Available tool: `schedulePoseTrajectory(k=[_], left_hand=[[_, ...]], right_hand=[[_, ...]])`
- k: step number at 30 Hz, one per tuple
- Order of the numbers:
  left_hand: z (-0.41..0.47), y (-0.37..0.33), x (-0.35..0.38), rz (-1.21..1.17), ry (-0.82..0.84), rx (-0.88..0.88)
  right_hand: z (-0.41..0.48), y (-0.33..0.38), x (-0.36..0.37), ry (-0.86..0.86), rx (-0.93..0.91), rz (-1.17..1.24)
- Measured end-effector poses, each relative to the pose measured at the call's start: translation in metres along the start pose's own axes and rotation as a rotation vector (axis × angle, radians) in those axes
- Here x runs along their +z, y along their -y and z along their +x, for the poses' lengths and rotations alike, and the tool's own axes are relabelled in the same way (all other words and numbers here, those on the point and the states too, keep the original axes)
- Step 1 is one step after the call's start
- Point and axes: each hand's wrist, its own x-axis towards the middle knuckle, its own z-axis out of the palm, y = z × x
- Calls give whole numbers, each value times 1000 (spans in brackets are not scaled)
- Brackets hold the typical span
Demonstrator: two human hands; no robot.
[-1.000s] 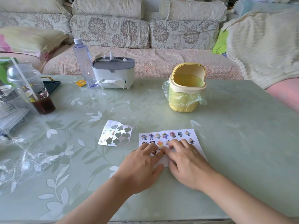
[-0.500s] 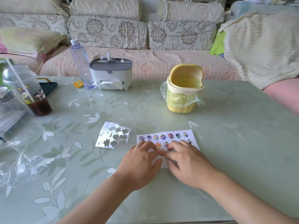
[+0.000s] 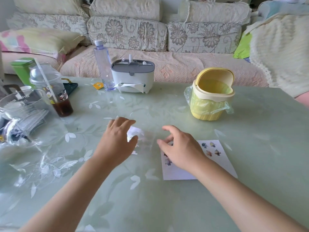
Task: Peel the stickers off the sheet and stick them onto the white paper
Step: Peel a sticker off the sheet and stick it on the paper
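The sticker sheet lay blurred on the desk, just left of the white paper and partly under the left hand, the nearer one; its fingers were spread, grip not confirmable. The right hand hovered over the white paper's left part, loosely curled, holding nothing visible.

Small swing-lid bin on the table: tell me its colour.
The small swing-lid plastic bin is pale yellow with a cream rim; the head view shows it.
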Motion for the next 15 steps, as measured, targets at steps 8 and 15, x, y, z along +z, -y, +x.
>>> schedulePoseTrajectory(k=[8, 15], left_hand=[[-6, 21, -3, 50, 210, -14], [2, 7, -22, -266, 214, -304]], right_hand=[[23, 24, 35, -64, 112, 535], [20, 27, 10, -203, -15, 652]])
